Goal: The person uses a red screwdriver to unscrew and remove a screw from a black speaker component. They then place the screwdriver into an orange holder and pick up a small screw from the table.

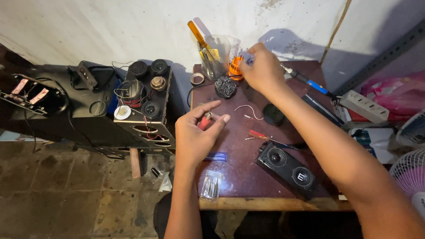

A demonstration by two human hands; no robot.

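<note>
My left hand (197,132) hovers over the dark red table (241,177), pinching a small red part (204,121) between thumb and fingers. My right hand (263,68) reaches to the back of the table and grips the blue-handled soldering iron (310,82) at the orange stand (235,68). A dark wire-wool pad (226,86) lies just in front of the stand. A thin white and red wire (248,110) lies between my two hands.
A clear cup of tools (214,55) stands at the back. A black twin-speaker bar (287,168), red-handled tool (261,136), round black lid (273,114), blue strip (217,156) and clear bag (211,185) lie on the table. An opened black speaker cabinet (146,104) stands left; a power strip (364,105) and fan (409,170) right.
</note>
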